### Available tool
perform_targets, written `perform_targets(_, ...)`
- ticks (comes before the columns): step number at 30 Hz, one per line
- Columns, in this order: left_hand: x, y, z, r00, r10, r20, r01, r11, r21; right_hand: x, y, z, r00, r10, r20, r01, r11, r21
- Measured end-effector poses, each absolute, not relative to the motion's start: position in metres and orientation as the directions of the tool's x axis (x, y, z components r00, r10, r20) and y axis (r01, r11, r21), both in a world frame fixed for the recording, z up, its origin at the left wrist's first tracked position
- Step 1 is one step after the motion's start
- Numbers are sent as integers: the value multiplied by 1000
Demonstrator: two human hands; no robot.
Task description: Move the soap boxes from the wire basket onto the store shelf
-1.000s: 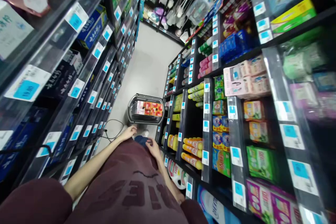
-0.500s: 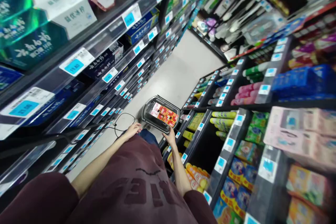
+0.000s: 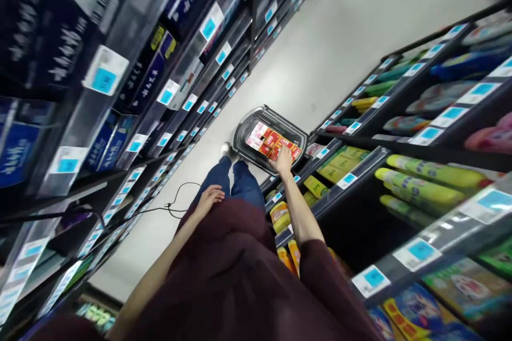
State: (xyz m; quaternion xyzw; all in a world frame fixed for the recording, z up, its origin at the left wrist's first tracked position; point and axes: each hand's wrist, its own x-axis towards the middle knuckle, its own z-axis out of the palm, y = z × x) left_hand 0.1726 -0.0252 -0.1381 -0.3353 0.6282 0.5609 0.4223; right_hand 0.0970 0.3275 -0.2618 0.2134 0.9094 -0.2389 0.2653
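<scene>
A black shopping basket [image 3: 244, 122] sits in front of my legs, with several red boxes [image 3: 272, 141] packed flat inside it. My right hand [image 3: 283, 161] reaches over the basket's near right side. Its fingers are stretched and apart, and their tips touch or hover just over the red boxes; which of the two I cannot tell. My left hand [image 3: 211, 197] is against the front of my thigh, its fingers loosely extended with nothing in them.
Shelves [image 3: 138, 141] of dark blue boxes rise close on the left. On the right, racks hold yellow bottles [image 3: 424, 181] and yellow packs [image 3: 332, 173]. Pale floor [image 3: 320, 48] runs between them. A thin black cable [image 3: 170, 206] hangs beside my left leg.
My right hand has left the basket's near rim and moved over the red boxes. My left hand has drawn back from beside the basket to my thigh. The view has tilted downward.
</scene>
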Motion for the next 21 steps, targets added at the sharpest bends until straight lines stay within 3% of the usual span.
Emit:
perform_targets(11, 198, -25, -135, -289, -88, -953, -948, 163, 273, 60, 342, -363, -750, 259, -609, 486, 839, -243)
perform_targets(18, 203, -22, -142, -240, -113, -964, -954, 210, 213, 45, 335, -376, -769, 188, -611, 377, 906, -194)
perform_targets(21, 197, -18, -146, -239, -104, -966, -954, 211, 213, 51, 320, -363, -791, 126, -599, 337, 906, -255)
